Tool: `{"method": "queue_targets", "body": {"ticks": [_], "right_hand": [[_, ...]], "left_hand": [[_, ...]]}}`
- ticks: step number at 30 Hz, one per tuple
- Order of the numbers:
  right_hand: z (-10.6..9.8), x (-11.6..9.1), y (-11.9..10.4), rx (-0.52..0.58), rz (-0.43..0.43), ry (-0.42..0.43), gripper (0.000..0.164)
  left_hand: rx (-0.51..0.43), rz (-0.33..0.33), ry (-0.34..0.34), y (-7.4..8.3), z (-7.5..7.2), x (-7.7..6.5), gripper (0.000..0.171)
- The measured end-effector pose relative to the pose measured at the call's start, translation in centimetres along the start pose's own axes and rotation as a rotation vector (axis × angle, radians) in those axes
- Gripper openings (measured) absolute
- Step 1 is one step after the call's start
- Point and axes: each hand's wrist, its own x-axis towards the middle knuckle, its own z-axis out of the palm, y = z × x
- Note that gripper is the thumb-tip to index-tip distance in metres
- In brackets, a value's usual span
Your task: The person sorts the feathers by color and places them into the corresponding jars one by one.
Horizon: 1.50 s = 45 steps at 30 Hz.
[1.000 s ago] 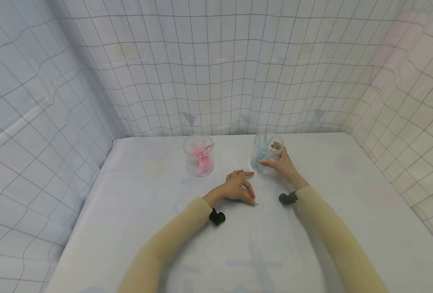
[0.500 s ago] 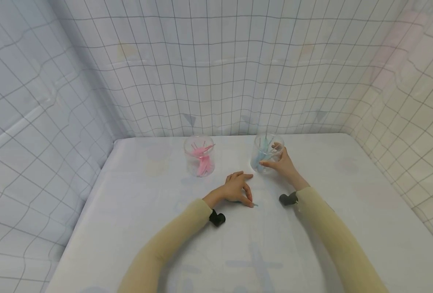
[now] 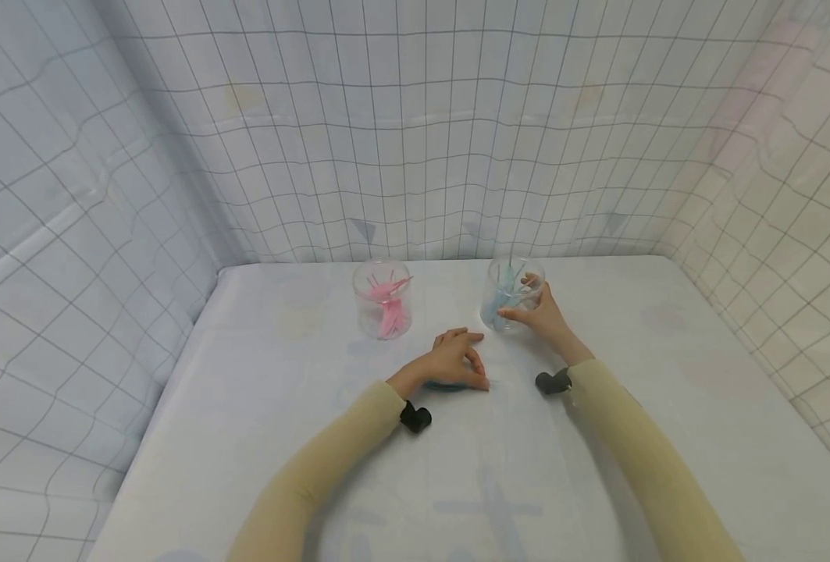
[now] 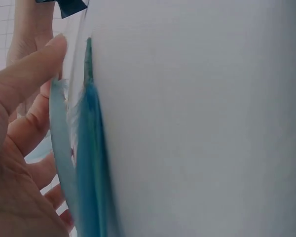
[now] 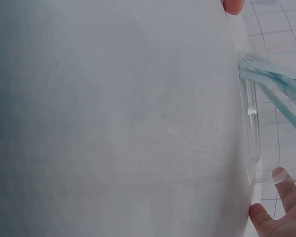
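My left hand (image 3: 453, 363) is low over the table, pinching a blue feather by its quill end between thumb and index finger. In the left wrist view the pale blue feather (image 4: 62, 143) runs along the fingers, with a deeper blue feather shape (image 4: 91, 163) beside it, close to the table. My right hand (image 3: 544, 316) grips the right-hand clear jar (image 3: 490, 312), thumb at its front and fingers round the back. Light blue feathers (image 3: 504, 293) stand in that jar, and the right wrist view shows their blue shafts (image 5: 281, 84) through the clear wall.
A second clear jar (image 3: 361, 312) with pink feathers (image 3: 390, 308) stands to the left, near the back edge. White table (image 3: 260, 437) spreads around both arms. Gridded white curtains (image 3: 415, 140) hang behind and at both sides. A black wrist camera (image 3: 415, 419) sits under the left wrist.
My left thumb dips and then rises slightly, and the quill tip shifts with it. More blue feather shows under the left hand now. The right hand and both jars stay in place.
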Motion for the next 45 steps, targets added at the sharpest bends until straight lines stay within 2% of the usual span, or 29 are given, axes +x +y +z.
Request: {"method": "queue_targets", "body": {"ticks": [5,9,13,17,23,26,30,33,36,41,45], "right_hand": [[0.1,0.0,-0.1,-0.004,-0.02,0.009,0.102],[0.1,0.1,-0.1,-0.009,-0.029,0.016,0.101],[0.1,0.1,-0.2,0.004,-0.029,0.012,0.101],[0.1,0.0,-0.3,0.024,-0.027,0.008,0.101],[0.0,-0.1,-0.4,0.033,-0.009,-0.002,0.102],[0.0,0.0,-0.4,0.027,-0.003,0.002,0.101],[0.0,-0.1,-0.4,0.005,-0.009,0.01,0.1],[0.1,-0.3,-0.3,-0.006,-0.01,0.016,0.098],[0.3,-0.3,-0.2,0.007,-0.017,0.023,0.096],[0.3,-0.1,0.0,0.03,-0.043,0.025,0.095],[0.2,-0.1,0.0,0.026,-0.044,0.031,0.094]], "left_hand": [[-0.063,-0.017,0.065,-0.1,-0.7,0.2,0.016],[-0.228,-0.034,0.141,0.2,-1.8,0.6,0.021],[-0.373,-0.019,0.244,0.8,-3.1,1.4,0.026],[-0.449,0.002,0.345,1.7,-4.4,2.4,0.035],[-0.639,-0.021,0.506,3.5,-6.2,4.0,0.041],[-0.792,-0.025,0.6,4.3,-7.1,5.0,0.043],[-1.09,0.017,0.742,5.2,-8.1,6.6,0.043],[-1.305,0.036,0.837,5.8,-8.6,7.8,0.035],[-1.452,0.024,0.899,6.1,-8.8,8.8,0.027],[-1.54,-0.01,0.933,6.3,-8.2,10.2,0.026],[-1.52,-0.049,0.929,6.1,-7.0,10.6,0.026]]}}
